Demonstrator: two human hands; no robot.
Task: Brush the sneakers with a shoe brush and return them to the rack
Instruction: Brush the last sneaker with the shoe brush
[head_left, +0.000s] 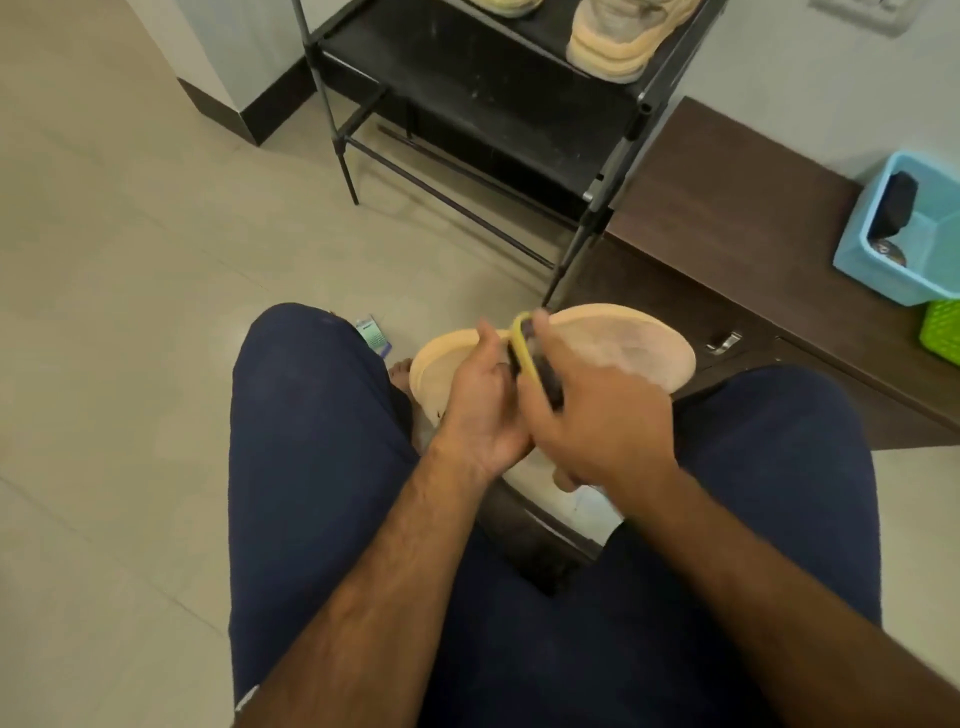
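Observation:
A beige sneaker (623, 348) is turned sole-up between my knees, its peach sole facing me. My left hand (480, 410) grips the sneaker from the left side, fingers curled at the sole's edge. My right hand (597, 421) holds a shoe brush (530, 358) with a yellow rim and dark body, pressed against the sole near its middle. Another beige sneaker (618, 47) stands on the black shoe rack (467, 93) at the top of the view. Part of a third shoe (506, 5) shows at the rack's top edge.
A dark wooden bench (737, 223) runs along the right wall, carrying a light blue basket (904, 234) and a green basket (943, 332). A small packet (373, 335) lies on the tiled floor by my left knee. My bare foot (400, 374) shows under the sneaker.

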